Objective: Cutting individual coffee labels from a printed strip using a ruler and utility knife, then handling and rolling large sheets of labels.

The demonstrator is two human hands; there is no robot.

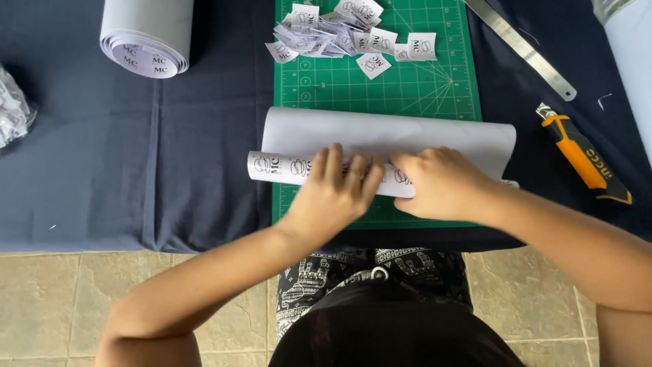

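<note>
My left hand [337,191] lay flat with its fingers spread on the printed edge of the curled white paper sheet [387,139], and my right hand [445,183] pressed down just beside it, fingers bent over the same edge (neither hand gripped anything, both only pinned the paper). The sheet rested across the near half of the green gridded cutting mat [401,85], its blank back arching up at twelve o'clock from my knuckles and its printed strip sticking out toward nine o'clock past the mat's border. At twelve o'clock on the mat, well apart from my hands, sat a loose heap of small cut white paper labels [339,34] with dark printing. At three o'clock from my right hand an orange and black utility knife [584,155] lay on the dark navy cloth table cover [136,149], and a long steel ruler [523,47] lay slantwise near it at about one o'clock. At ten o'clock, far off, stood a rolled bundle of printed white paper [146,34].
</note>
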